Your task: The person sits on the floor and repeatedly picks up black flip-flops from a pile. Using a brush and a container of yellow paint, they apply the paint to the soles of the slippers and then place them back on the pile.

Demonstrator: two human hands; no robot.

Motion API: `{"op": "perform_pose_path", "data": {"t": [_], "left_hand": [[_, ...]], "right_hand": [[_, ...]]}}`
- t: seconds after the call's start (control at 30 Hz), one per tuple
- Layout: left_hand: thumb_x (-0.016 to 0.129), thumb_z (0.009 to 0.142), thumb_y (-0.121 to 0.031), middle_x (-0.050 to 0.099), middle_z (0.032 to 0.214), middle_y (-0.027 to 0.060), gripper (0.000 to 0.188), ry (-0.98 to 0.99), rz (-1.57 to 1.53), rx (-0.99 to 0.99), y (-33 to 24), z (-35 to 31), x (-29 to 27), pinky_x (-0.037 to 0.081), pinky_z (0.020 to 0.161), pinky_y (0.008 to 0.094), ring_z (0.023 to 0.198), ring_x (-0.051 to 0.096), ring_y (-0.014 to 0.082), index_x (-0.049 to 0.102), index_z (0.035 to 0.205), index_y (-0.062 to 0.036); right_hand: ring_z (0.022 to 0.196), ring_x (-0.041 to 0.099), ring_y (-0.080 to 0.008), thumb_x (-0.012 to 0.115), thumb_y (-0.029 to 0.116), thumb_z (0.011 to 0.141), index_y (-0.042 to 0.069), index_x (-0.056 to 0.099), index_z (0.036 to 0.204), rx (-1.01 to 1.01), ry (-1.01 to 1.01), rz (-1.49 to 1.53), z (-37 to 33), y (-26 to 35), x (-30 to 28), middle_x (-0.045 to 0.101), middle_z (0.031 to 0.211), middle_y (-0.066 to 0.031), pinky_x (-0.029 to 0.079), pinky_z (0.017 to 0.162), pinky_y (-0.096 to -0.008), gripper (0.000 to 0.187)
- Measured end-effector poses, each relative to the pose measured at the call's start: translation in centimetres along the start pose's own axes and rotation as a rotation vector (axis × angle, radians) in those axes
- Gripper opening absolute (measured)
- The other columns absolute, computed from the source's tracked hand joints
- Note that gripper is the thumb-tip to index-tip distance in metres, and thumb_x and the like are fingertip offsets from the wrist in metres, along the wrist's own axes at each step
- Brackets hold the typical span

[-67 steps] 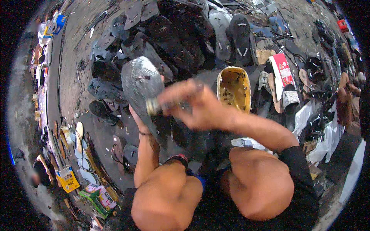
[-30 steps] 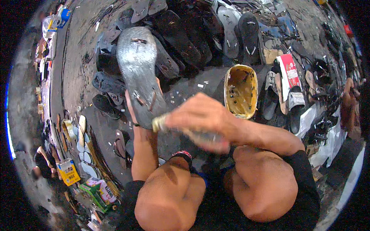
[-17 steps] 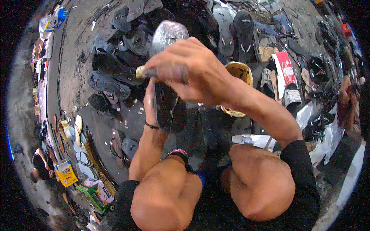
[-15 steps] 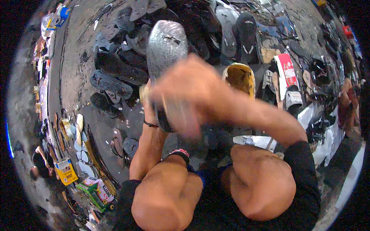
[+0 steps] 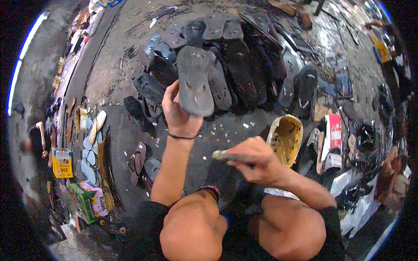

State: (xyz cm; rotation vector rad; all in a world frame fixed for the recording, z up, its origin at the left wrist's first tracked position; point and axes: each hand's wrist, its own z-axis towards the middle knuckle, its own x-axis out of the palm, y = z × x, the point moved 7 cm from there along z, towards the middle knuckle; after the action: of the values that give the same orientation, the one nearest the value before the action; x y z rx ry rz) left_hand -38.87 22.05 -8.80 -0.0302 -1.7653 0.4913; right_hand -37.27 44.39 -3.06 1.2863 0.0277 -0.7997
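My left hand (image 5: 180, 114) grips a grey sandal sole (image 5: 194, 80) near its lower end, its broad face turned up toward me. The sole has small slits and looks damp or shiny in places. Closer to my body, my right hand (image 5: 257, 162) is closed around a short brush-like tool (image 5: 222, 155) with a pale, clumped tip pointing left. The tool is apart from the sole. Just beyond my right hand stands an oblong yellow container (image 5: 285, 141) with dark smears inside. Behind the held sole lies a pile of dark sandal soles (image 5: 239, 65).
Pale scraps dot the dark floor (image 5: 209, 130). On the left lie light blue soles (image 5: 89, 163), a yellow box (image 5: 62, 163) and a green box (image 5: 89, 201). A red and white carton (image 5: 333, 132) and plastic sheets (image 5: 361, 213) are on the right. Other people sit nearby.
My right hand has swung down and right, off the sole, with the tool in it. The sole has tilted and shifted slightly right. The whole view has shifted.
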Motion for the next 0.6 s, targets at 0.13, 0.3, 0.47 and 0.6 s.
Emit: {"op": "perform_pose_path", "data": {"t": [0.13,0.3,0.47,0.6], "left_hand": [[0.051,0.099,-0.031,0.068,0.123,0.0065,0.033,0.261,0.298,0.055,-3.4,5.0,-0.2,0.039,0.108,0.0372,0.117,0.060,0.0231,0.064,0.118,-0.0080],[0.052,0.103,-0.023,0.067,0.118,0.0131,0.029,-0.075,0.562,0.527,-11.2,13.5,-1.2,0.049,0.100,0.0402,0.112,0.062,0.0270,0.059,0.118,0.0004],[0.057,0.101,-0.025,0.058,0.139,0.0157,0.051,-0.329,1.133,0.541,-4.2,-2.2,-9.5,0.045,0.105,0.0421,0.125,0.057,0.0281,0.044,0.145,-0.0011],[0.084,0.072,-0.040,0.026,0.158,0.0244,0.108,-1.313,2.381,0.228,-6.7,-25.5,-17.3,0.027,0.114,0.0562,0.145,0.027,0.0434,0.024,0.152,0.0017]], "right_hand": [[0.091,0.066,-0.0298,0.076,0.011,0.085,0.007,0.071,0.110,0.228,-0.241,-0.114,-3.1,-1.3,-2.6,0.071,0.099,-0.0112,0.049,0.083,-0.0396,0.026],[0.094,0.068,-0.0318,0.073,0.019,0.090,0.005,0.071,0.110,0.435,-0.215,-0.077,-5.1,-3.0,-1.8,0.073,0.106,-0.0133,0.051,0.085,-0.0385,0.025],[0.099,0.065,-0.0320,0.069,0.025,0.093,0.005,0.071,0.111,0.813,-0.549,-0.409,-12.5,-8.7,-8.2,0.072,0.105,-0.0141,0.049,0.090,-0.0396,0.028],[0.099,0.064,-0.0338,0.069,0.028,0.092,0.005,0.071,0.112,0.626,-0.415,-0.861,-14.9,-11.0,-6.8,0.071,0.103,-0.0157,0.048,0.090,-0.0441,0.030]]}}
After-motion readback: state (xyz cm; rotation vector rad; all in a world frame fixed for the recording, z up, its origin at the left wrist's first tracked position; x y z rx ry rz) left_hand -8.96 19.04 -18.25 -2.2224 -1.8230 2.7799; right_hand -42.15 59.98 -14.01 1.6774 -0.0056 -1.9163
